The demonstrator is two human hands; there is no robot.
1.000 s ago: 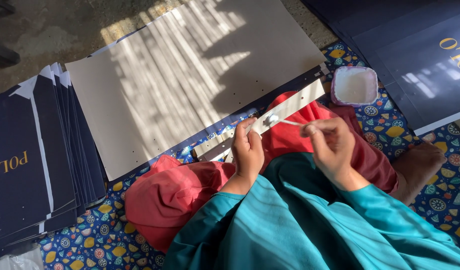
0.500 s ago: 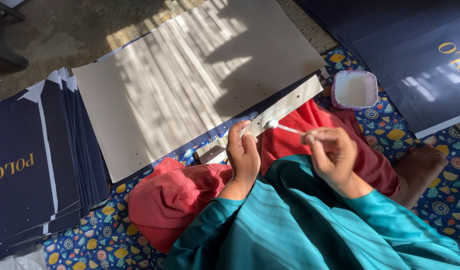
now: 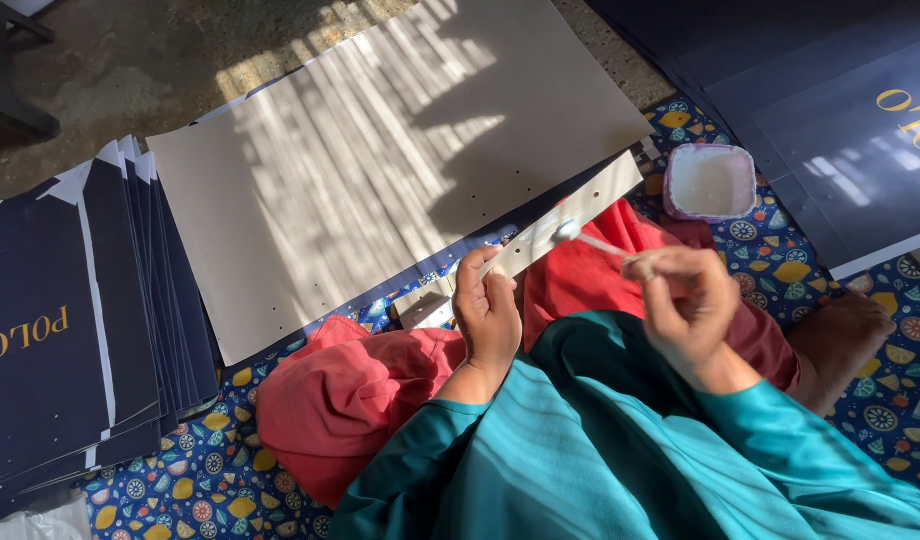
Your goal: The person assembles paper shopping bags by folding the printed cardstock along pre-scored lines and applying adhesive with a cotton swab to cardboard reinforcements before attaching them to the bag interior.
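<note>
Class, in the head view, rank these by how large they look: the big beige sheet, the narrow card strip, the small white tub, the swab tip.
1. big beige sheet
2. narrow card strip, held by the left hand
3. small white tub
4. swab tip, on the stick in the right hand

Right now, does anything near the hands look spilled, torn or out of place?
Nothing stands out. The white paste tub sits upright, the grey sheet lies flat, and the left hand steadies the strip under the right hand's brush.
</note>
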